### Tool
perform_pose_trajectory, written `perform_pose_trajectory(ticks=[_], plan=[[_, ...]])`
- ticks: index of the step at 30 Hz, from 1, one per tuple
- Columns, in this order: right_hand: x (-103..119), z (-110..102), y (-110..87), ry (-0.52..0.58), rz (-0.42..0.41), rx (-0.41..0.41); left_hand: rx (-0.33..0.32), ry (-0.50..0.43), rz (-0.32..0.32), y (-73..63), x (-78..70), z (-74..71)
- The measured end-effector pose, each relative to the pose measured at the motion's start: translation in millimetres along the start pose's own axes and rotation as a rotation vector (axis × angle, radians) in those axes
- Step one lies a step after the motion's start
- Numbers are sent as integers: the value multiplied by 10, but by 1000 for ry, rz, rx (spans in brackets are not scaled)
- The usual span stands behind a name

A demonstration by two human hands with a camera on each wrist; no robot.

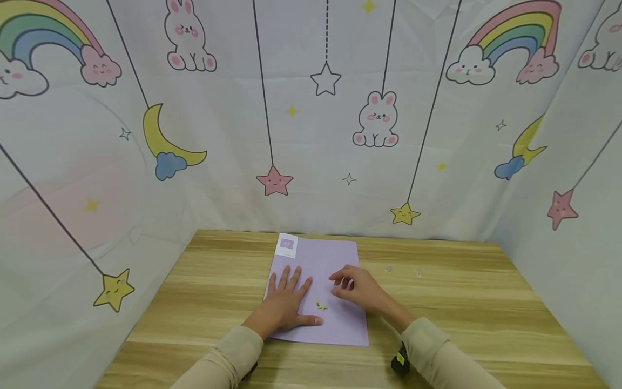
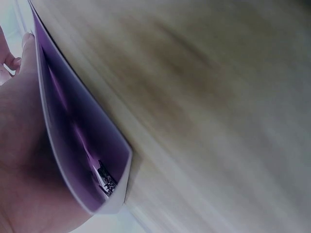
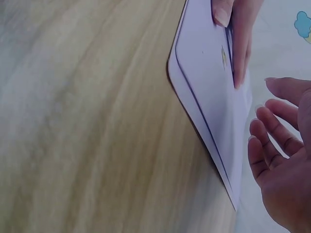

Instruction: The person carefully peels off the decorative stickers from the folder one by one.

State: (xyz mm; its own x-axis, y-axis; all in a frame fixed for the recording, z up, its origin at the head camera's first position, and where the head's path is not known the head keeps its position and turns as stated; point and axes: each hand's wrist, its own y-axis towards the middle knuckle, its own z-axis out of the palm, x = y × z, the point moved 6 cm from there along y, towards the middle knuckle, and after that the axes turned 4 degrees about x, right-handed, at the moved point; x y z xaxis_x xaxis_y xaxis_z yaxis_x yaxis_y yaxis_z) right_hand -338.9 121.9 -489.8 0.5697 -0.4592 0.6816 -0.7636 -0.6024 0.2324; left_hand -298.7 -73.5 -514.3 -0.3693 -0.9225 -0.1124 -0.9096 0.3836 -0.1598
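A light purple folder (image 1: 320, 254) lies on the table, its covers slightly apart along the near edge. My left hand (image 1: 284, 305) rests flat on its left half, fingers spread and thumb pointing right. Over the right half is my right hand (image 1: 357, 289), its fingers loosely bent; in the right wrist view that hand (image 3: 286, 141) shows nothing between thumb and fingers. A small yellow mark (image 1: 321, 306) lies between the hands on the cover; I cannot tell if it is printed or loose. Inside the folder, the left wrist view shows a dark metal clip (image 2: 106, 179).
A white label (image 1: 279, 252) sits at the folder's far left corner. Two small clear pieces (image 1: 389, 269) lie on the wooden table (image 1: 452, 302) to the right. A white curtain (image 1: 320, 210) with cartoon prints hangs behind and at both sides.
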Motion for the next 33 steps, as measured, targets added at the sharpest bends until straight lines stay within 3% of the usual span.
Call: perform_pose_trajectory(ticks=[19,33], plan=[[75,299,28,12,-29,107,-5,23,8,-2,-3,-3],[114,373,19,-104,-64,90,-1,18,10,-19,-30,-28]])
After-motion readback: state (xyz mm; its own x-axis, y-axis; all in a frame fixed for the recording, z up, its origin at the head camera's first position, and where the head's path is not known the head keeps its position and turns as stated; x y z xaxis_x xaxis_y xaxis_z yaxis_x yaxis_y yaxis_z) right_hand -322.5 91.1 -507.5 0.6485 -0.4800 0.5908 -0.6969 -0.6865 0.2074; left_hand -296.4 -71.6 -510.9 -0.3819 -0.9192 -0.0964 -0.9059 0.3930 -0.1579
